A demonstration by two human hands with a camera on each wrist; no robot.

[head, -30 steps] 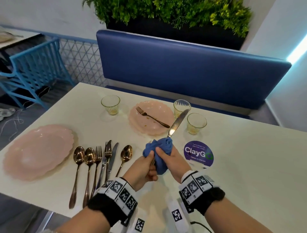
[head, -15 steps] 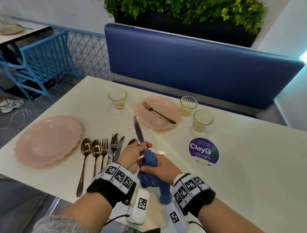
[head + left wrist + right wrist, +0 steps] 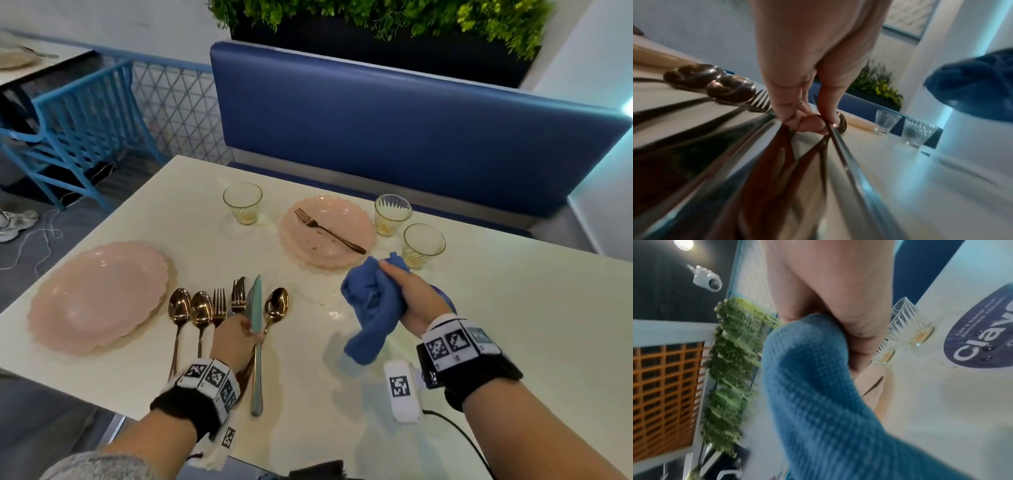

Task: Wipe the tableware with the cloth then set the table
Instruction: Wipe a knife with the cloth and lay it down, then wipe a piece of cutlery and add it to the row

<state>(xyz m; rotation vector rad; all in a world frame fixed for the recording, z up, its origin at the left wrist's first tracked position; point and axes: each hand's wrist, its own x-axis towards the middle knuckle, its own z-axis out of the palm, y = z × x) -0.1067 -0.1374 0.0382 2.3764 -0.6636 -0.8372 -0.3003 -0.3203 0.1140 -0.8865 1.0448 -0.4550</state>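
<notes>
My left hand [image 3: 245,330] pinches a silver table knife [image 3: 256,342] low over the white table [image 3: 513,325], in the row of gold cutlery [image 3: 202,311]; the left wrist view shows thumb and fingers [image 3: 807,125] closed on the knife [image 3: 846,162]. My right hand [image 3: 409,291] grips a bunched blue cloth [image 3: 371,308] above the table, right of the cutlery; up close the cloth [image 3: 818,394] fills that wrist view. A pink plate [image 3: 99,294] lies at left. A second pink plate [image 3: 329,233] farther back carries a gold fork [image 3: 329,231] and crumbs.
Three small glasses [image 3: 242,202] [image 3: 392,214] [image 3: 423,245] stand around the far plate. A round purple sticker [image 3: 982,337] lies on the table under my right hand. A blue bench back [image 3: 411,120] runs behind the table, a blue chair [image 3: 75,126] stands at left.
The knife has left the cloth: my left hand carried it down and left to the cutlery row. My right hand drew the cloth away to the right.
</notes>
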